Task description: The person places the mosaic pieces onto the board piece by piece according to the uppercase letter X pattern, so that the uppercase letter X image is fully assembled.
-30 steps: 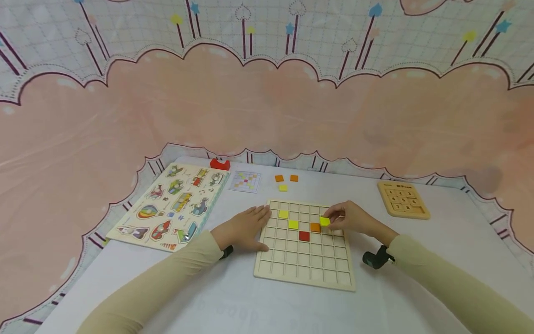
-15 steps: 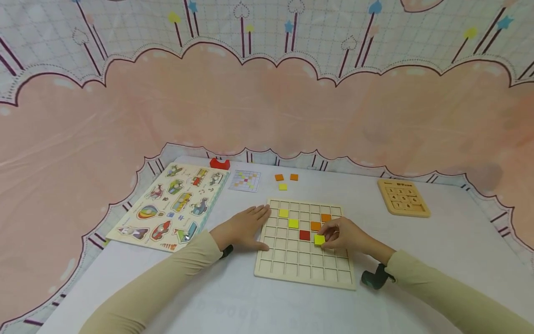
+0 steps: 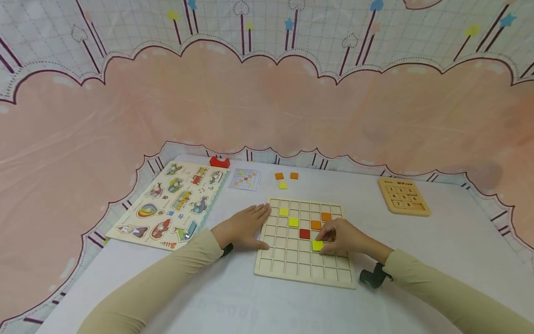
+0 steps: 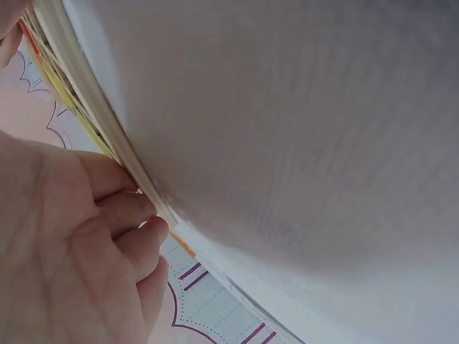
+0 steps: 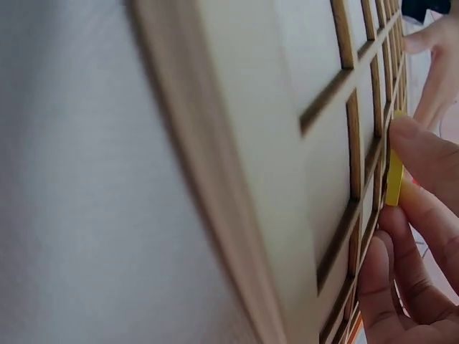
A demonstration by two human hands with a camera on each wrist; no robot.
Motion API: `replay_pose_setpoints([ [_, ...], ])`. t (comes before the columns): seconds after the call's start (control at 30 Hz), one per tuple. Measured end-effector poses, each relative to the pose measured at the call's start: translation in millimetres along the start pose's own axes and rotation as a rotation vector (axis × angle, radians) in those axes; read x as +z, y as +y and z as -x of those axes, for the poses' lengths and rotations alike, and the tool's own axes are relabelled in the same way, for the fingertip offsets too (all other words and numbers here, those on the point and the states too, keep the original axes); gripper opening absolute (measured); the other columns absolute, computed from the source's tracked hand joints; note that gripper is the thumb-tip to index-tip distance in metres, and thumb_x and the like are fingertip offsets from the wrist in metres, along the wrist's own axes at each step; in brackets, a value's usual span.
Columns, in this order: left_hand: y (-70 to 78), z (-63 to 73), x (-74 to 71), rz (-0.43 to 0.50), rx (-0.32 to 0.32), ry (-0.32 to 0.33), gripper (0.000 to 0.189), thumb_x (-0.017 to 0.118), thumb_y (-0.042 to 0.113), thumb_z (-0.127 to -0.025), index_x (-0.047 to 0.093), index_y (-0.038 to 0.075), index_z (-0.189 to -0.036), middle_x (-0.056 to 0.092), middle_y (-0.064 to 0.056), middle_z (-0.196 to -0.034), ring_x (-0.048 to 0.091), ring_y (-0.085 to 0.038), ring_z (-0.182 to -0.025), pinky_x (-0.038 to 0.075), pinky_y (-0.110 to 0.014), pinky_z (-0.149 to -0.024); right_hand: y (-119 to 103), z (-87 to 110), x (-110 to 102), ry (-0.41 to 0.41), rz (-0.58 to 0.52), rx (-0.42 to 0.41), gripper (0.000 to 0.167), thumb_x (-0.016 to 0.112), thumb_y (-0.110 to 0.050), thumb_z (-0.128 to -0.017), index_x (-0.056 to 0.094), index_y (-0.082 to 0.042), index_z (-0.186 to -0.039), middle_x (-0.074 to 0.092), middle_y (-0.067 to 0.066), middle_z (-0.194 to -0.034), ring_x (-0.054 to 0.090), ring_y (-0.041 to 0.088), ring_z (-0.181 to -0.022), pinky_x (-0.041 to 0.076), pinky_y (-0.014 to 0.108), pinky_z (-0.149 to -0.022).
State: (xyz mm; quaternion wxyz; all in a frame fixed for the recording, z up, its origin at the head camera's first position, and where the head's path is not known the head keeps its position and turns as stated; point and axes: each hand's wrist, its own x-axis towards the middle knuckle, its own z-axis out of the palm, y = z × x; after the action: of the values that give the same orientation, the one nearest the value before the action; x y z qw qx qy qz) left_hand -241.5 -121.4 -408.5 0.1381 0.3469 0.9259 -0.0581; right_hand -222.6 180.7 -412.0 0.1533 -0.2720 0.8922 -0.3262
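Observation:
A pale wooden grid board (image 3: 292,269) lies on the table, its cells edged by raised strips. My right hand (image 3: 344,236) pinches a yellow square tile (image 3: 317,246) between thumb and fingers, right at a cell below and right of the red tile (image 3: 304,234). In the right wrist view this yellow tile (image 5: 394,165) stands out at the strips. My left hand (image 3: 242,227) lies with fingers spread along the board's left edge, fingertips and thumb touching it. Two yellow tiles (image 3: 294,222) and two orange tiles (image 3: 315,225) also sit in cells, forming diagonals with the red one.
Behind the board lie two orange tiles (image 3: 294,176) and a yellow tile (image 3: 282,185). A small pattern card (image 3: 245,179) and a red block (image 3: 219,162) are at the back left. A picture puzzle board (image 3: 167,204) lies left, a wooden number puzzle (image 3: 403,196) right.
My right hand has moved with the yellow tile from the upper right of the board down to the lower middle, uncovering an orange tile. My left hand has stayed at the left edge.

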Motion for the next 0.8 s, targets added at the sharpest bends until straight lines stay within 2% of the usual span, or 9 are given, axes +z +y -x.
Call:
replay_pose_setpoints([
  [0.3, 0.7, -1.4, -4.4, -0.026, 0.002, -0.018, 0.102, 0.047, 0.071, -0.083, 0.015, 0.002, -0.15, 0.012, -0.013, -0.158, 0.013, -0.026, -0.147, 0.014, -0.037, -0.121, -3.8, 0.6, -3.1, -0.013, 0.02, 0.035, 0.023, 0.083, -0.019, -0.069, 0.074, -0.01, -0.087, 0.067, -0.003, -0.083, 0.053, 0.008, -0.072, 0.048, 0.017, -0.063],
  [0.5, 1.3, -2.4, -4.2, -0.026, 0.0, -0.017, 0.101, 0.047, 0.071, -0.082, 0.016, 0.002, -0.15, 0.013, -0.013, -0.158, 0.014, -0.025, -0.147, 0.014, -0.037, -0.121, -2.1, -0.9, -4.4, -0.022, -0.035, 0.046, 0.018, 0.081, -0.014, -0.071, 0.074, -0.008, -0.086, 0.068, 0.0, -0.083, 0.054, 0.011, -0.072, 0.049, 0.017, -0.064],
  [0.8, 1.7, -2.0, -1.6, -0.007, -0.008, -0.02, 0.102, 0.049, 0.07, -0.082, 0.016, 0.002, -0.15, 0.013, -0.012, -0.158, 0.014, -0.025, -0.147, 0.014, -0.037, -0.121, -5.4, -2.4, -1.8, -0.025, -0.012, 0.059, 0.015, 0.081, -0.012, -0.071, 0.074, -0.009, -0.084, 0.066, -0.001, -0.081, 0.053, 0.01, -0.071, 0.05, 0.017, -0.063],
])
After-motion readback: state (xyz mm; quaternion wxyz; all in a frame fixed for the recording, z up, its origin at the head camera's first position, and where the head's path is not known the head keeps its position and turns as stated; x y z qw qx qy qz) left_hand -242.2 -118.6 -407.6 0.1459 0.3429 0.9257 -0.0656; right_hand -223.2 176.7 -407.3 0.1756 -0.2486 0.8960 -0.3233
